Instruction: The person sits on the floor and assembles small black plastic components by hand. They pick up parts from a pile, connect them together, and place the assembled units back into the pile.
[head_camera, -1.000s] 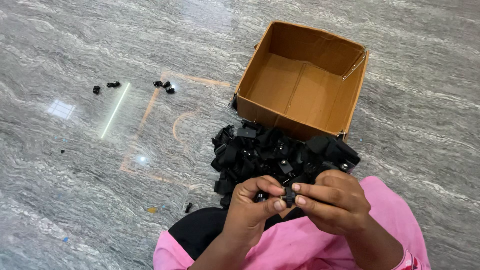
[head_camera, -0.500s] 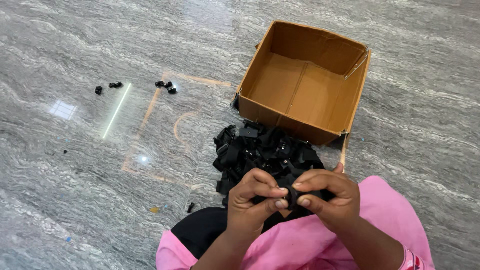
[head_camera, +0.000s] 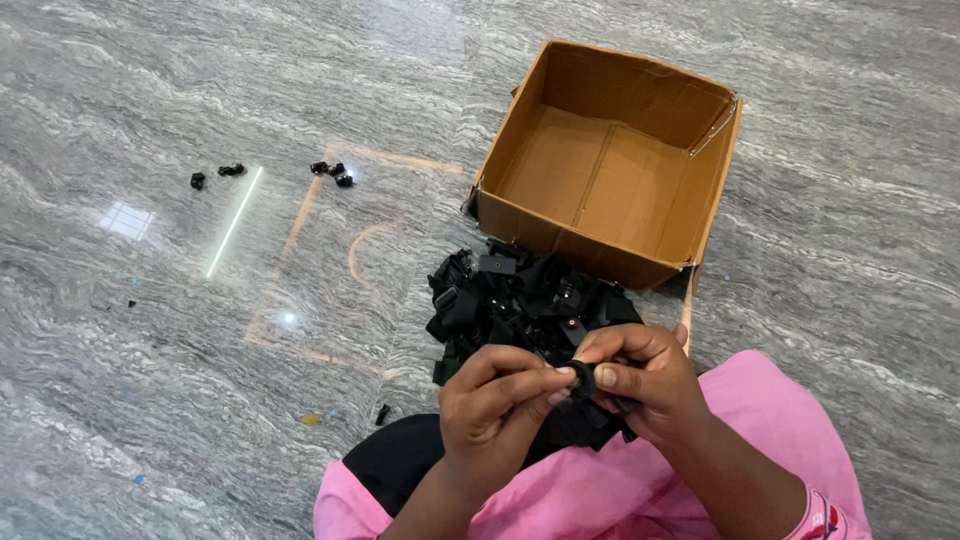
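Both my hands meet over my lap, pinching one small black plastic part (head_camera: 583, 380) between their fingertips. My left hand (head_camera: 495, 415) grips it from the left with thumb and forefinger. My right hand (head_camera: 648, 380) closes around its right side and hides most of it. Just beyond my hands lies a heap of similar black parts (head_camera: 510, 300) on the floor. An open brown cardboard box (head_camera: 700, 215) stands behind the heap, with nothing visible inside.
I sit on a polished grey marble floor (head_camera: 150, 350) in pink clothing (head_camera: 770, 420). A few loose black parts (head_camera: 332, 172) lie at the far left, two more (head_camera: 212, 175) further left. One tiny black piece (head_camera: 381, 413) rests near my knee.
My hands have shifted slightly toward my lap while turning the small black part between the fingertips. The box and the heap have stayed in place.
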